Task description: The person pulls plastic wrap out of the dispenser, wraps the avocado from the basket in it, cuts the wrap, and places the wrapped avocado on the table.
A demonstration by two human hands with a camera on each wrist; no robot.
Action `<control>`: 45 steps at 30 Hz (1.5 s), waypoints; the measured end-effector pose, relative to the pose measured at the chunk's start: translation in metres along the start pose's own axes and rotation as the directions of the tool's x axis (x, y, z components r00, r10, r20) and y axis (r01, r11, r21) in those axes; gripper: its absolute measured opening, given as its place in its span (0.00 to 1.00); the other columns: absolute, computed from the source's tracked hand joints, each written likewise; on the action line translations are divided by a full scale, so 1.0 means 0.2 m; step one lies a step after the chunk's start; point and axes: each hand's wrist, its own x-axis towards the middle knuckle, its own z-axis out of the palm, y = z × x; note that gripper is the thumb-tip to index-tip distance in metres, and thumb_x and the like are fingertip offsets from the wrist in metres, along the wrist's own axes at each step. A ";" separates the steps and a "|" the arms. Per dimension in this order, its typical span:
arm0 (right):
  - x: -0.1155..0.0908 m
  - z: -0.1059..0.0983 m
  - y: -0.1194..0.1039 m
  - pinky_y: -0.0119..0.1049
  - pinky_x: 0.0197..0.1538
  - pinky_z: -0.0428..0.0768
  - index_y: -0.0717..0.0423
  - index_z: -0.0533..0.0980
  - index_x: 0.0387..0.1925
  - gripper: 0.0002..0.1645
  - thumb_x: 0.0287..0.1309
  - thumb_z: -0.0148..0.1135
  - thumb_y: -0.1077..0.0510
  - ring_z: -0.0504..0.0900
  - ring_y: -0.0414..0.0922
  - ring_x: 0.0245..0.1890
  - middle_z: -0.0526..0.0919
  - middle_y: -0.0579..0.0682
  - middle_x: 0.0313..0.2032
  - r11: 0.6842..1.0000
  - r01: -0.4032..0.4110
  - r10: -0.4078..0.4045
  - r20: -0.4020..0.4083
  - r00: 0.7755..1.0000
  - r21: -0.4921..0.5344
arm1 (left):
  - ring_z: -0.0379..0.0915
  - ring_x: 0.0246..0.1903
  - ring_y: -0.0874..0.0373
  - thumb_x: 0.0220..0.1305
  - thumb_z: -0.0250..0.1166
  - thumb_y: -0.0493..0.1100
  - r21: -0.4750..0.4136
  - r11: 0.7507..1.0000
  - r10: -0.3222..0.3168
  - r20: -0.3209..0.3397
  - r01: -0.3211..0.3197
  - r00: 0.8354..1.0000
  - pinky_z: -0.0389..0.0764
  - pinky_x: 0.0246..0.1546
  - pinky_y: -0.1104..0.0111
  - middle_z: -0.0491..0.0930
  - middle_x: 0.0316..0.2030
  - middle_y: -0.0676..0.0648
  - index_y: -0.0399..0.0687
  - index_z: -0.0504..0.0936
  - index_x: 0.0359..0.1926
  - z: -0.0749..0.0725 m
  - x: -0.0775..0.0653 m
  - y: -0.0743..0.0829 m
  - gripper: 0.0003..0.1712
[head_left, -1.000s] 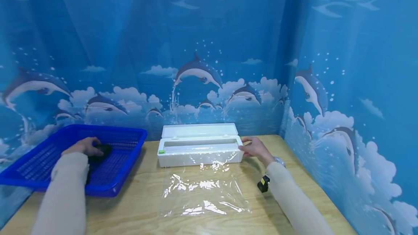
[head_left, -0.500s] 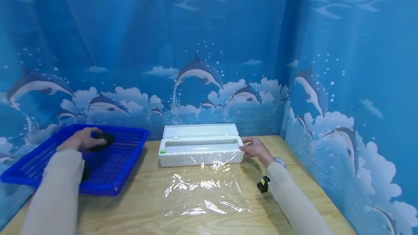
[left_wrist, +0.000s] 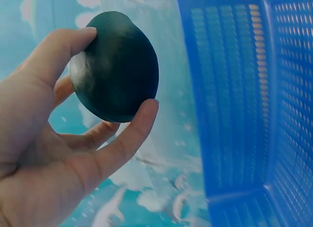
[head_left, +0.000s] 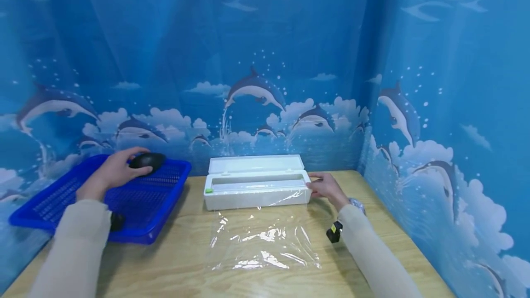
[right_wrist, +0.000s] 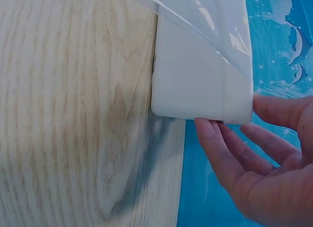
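Note:
My left hand [head_left: 113, 171] holds a dark green avocado [head_left: 147, 163] just above the blue basket [head_left: 181, 176]. The left wrist view shows the thumb and fingertips round this smooth oval avocado [left_wrist: 117, 65]. Over on the right, my right hand [head_left: 329, 190] grips the right end of a white cling film box [head_left: 256, 199] whose lid [head_left: 256, 163] is raised. Seen from the right wrist, thumb and fingers of the right hand [right_wrist: 269, 158] touch the corner of the box [right_wrist: 200, 75]. Clear cling film [head_left: 265, 243] runs from the box's front edge across the table.
Another dark rounded item [head_left: 117, 221] lies in the basket, partly behind the left sleeve. The wooden table [head_left: 182, 270] carries the box, the film and the basket. A curtain printed with dolphins [head_left: 256, 91] stands close behind and to the right.
The left hand has lifted the avocado up from inside the basket and moved it slightly right. My right hand stays at the box's end, and the film lies as before.

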 end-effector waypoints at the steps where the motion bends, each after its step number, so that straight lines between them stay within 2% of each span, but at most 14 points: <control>1: 0.00 0.00 0.00 0.51 0.52 0.89 0.71 0.64 0.72 0.34 0.68 0.62 0.66 0.87 0.46 0.37 0.81 0.76 0.56 1.000 -0.002 0.002 -0.001 1.000 -0.004 | 0.68 0.59 0.21 0.72 0.65 0.56 -0.002 1.000 0.021 -0.008 -0.021 1.000 0.79 0.45 0.37 0.66 0.65 0.17 0.36 0.63 0.74 0.01 0.00 0.03 0.41; 4: 0.00 0.00 0.00 0.50 0.51 0.89 0.71 0.65 0.71 0.34 0.67 0.62 0.66 0.87 0.44 0.35 0.81 0.75 0.55 1.000 0.001 -0.001 -0.004 1.000 -0.011 | 0.75 0.54 0.27 0.71 0.67 0.53 -0.017 0.996 0.087 -0.035 -0.088 0.996 0.82 0.42 0.44 0.72 0.62 0.21 0.36 0.66 0.72 0.05 -0.01 0.10 0.38; 7: 0.01 0.00 -0.01 0.50 0.51 0.89 0.71 0.66 0.71 0.34 0.67 0.62 0.66 0.86 0.43 0.34 0.82 0.75 0.53 1.000 0.000 -0.001 -0.004 1.000 -0.020 | 0.78 0.50 0.31 0.70 0.68 0.52 -0.048 0.991 0.122 -0.045 -0.124 0.992 0.83 0.38 0.49 0.75 0.59 0.23 0.37 0.68 0.71 0.09 -0.01 0.18 0.37; 14: 0.01 0.00 0.00 0.49 0.52 0.89 0.70 0.67 0.71 0.34 0.66 0.63 0.65 0.86 0.48 0.37 0.82 0.73 0.53 1.000 -0.014 0.014 -0.008 1.000 -0.014 | 0.78 0.52 0.33 0.67 0.70 0.51 -0.098 0.987 0.128 -0.024 -0.130 0.992 0.84 0.40 0.52 0.73 0.59 0.28 0.45 0.72 0.70 0.23 -0.03 0.37 0.35; 24: 0.02 0.00 0.00 0.50 0.53 0.88 0.69 0.67 0.71 0.33 0.67 0.63 0.64 0.85 0.48 0.36 0.83 0.70 0.52 1.000 -0.023 0.023 0.001 1.000 -0.017 | 0.80 0.48 0.44 0.63 0.74 0.48 -0.178 0.956 0.242 0.032 -0.233 0.970 0.82 0.43 0.53 0.78 0.49 0.37 0.47 0.78 0.66 0.45 -0.07 0.59 0.31; 29: 0.02 -0.01 0.00 0.50 0.55 0.87 0.66 0.67 0.72 0.33 0.69 0.62 0.62 0.86 0.46 0.37 0.80 0.71 0.59 0.998 -0.050 0.050 0.006 0.999 -0.037 | 0.80 0.49 0.45 0.62 0.75 0.47 -0.214 0.932 0.311 0.058 -0.292 0.949 0.84 0.47 0.52 0.79 0.55 0.36 0.48 0.79 0.65 0.57 -0.07 0.70 0.31; 33: 0.01 -0.01 0.00 0.50 0.56 0.87 0.66 0.66 0.72 0.33 0.70 0.62 0.62 0.86 0.45 0.37 0.79 0.71 0.59 0.998 -0.054 0.054 0.010 0.998 -0.036 | 0.78 0.49 0.48 0.61 0.76 0.48 -0.210 0.912 0.376 0.077 -0.353 0.924 0.82 0.49 0.52 0.80 0.55 0.38 0.49 0.79 0.65 0.68 -0.07 0.78 0.31; 37: 0.02 -0.01 0.00 0.50 0.57 0.87 0.66 0.67 0.72 0.33 0.70 0.62 0.62 0.86 0.46 0.37 0.79 0.71 0.60 0.998 -0.054 0.054 0.015 0.998 -0.030 | 0.76 0.48 0.50 0.60 0.76 0.48 -0.227 0.905 0.392 0.117 -0.359 0.913 0.81 0.50 0.51 0.80 0.52 0.41 0.51 0.80 0.65 0.78 -0.06 0.85 0.32; 42: 0.02 -0.01 0.00 0.50 0.57 0.86 0.65 0.68 0.72 0.32 0.70 0.62 0.61 0.86 0.47 0.40 0.78 0.70 0.62 0.998 -0.063 0.063 0.011 0.998 -0.032 | 0.77 0.54 0.44 0.59 0.76 0.47 -0.266 0.890 0.420 0.158 -0.371 0.894 0.80 0.57 0.44 0.81 0.57 0.41 0.50 0.79 0.65 0.88 -0.06 0.93 0.32; 45: 0.02 -0.01 0.01 0.51 0.57 0.86 0.65 0.68 0.71 0.32 0.69 0.62 0.62 0.86 0.47 0.39 0.79 0.70 0.59 0.998 -0.055 0.056 0.007 0.998 -0.021 | 0.77 0.58 0.42 0.59 0.76 0.46 -0.272 0.881 0.439 0.170 -0.386 0.882 0.80 0.60 0.43 0.80 0.60 0.41 0.49 0.79 0.65 0.94 -0.05 0.96 0.33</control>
